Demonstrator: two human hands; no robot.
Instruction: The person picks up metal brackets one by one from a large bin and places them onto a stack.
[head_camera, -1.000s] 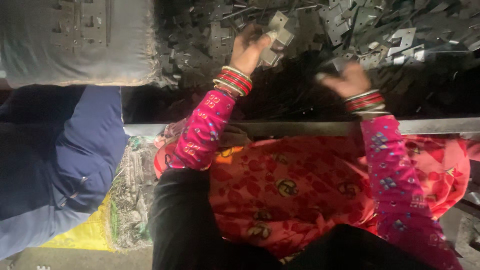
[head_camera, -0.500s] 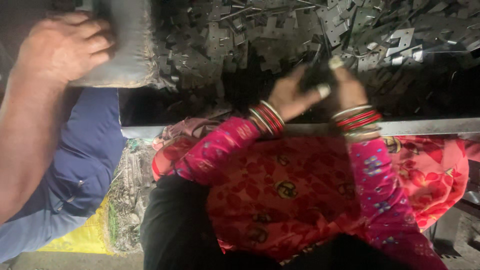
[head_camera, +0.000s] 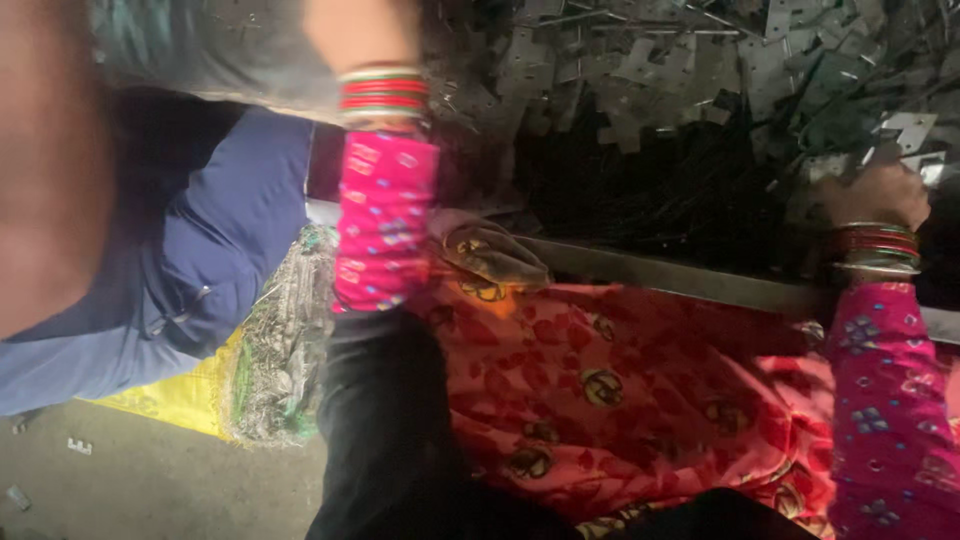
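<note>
The right hand (head_camera: 872, 192) is closing its grip on a flat metal plate (head_camera: 905, 130) at the right edge of the heap of metal plates (head_camera: 640, 70). The left hand (head_camera: 360, 30) is reaching up past the top edge, its grip hidden. A grey sack (head_camera: 200, 50) is lying at the heap's left.

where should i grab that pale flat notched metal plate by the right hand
Grip the pale flat notched metal plate by its free outer edge, coming from above: it lies flat atop the pile of grey metal stampings, beside the right hand, with neighbours crowding its other sides.
</note>
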